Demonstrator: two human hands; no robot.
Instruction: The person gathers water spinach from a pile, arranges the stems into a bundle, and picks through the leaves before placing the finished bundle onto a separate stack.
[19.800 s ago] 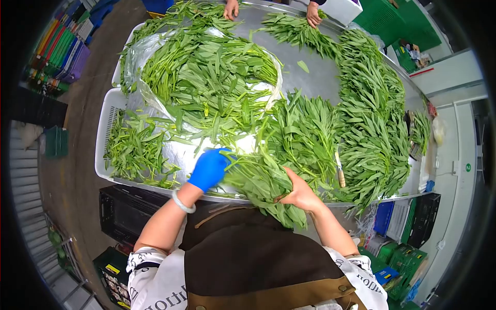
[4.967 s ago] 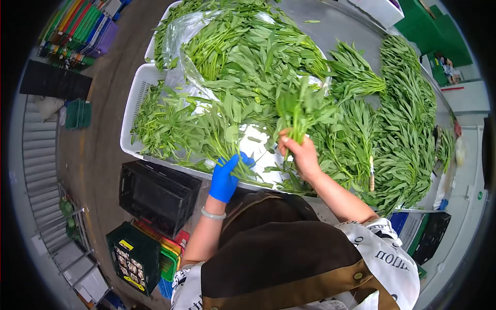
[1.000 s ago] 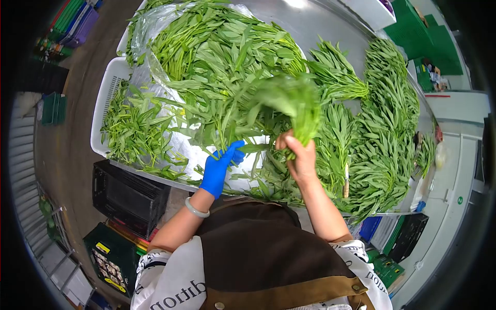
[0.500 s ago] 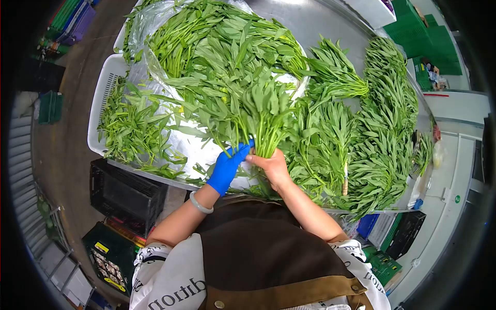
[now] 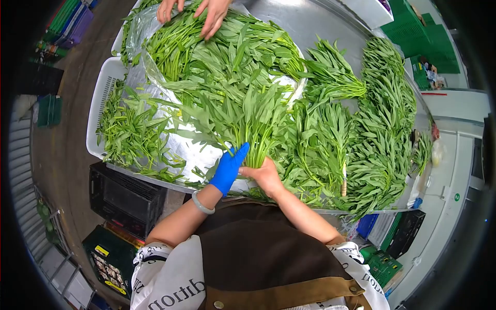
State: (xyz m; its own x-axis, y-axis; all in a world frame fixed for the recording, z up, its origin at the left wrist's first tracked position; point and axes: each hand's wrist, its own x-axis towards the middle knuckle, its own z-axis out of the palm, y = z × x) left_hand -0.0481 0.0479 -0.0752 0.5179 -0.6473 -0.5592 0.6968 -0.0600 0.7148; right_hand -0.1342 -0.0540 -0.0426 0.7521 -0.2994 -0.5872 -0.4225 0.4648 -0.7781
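A bunch of leafy green stems [image 5: 254, 132] stands upright in front of me, leaves pointing away. My right hand [image 5: 262, 174], bare, is wrapped round the lower stems. Against their left side rests my left hand [image 5: 229, 166] in a blue glove, its fingers stretched along the stems. A large heap of the same greens [image 5: 217, 64] lies beyond the bunch on clear plastic. To the right, a loose bunch [image 5: 325, 139] and a long row of stacked greens [image 5: 387, 124] lie on the metal table [image 5: 279, 18].
Another person's two bare hands [image 5: 209, 16] touch the heap at the far edge. A white basket [image 5: 95, 113] with trimmed greens sits at the left. Black crates [image 5: 121, 196] stand below the table's left edge. A brown-handled tool [image 5: 344, 187] lies among the greens at right.
The other person's hands have come into view over the heap. My right hand and the bunch have shifted slightly left and down, and my left hand's fingers are straighter.
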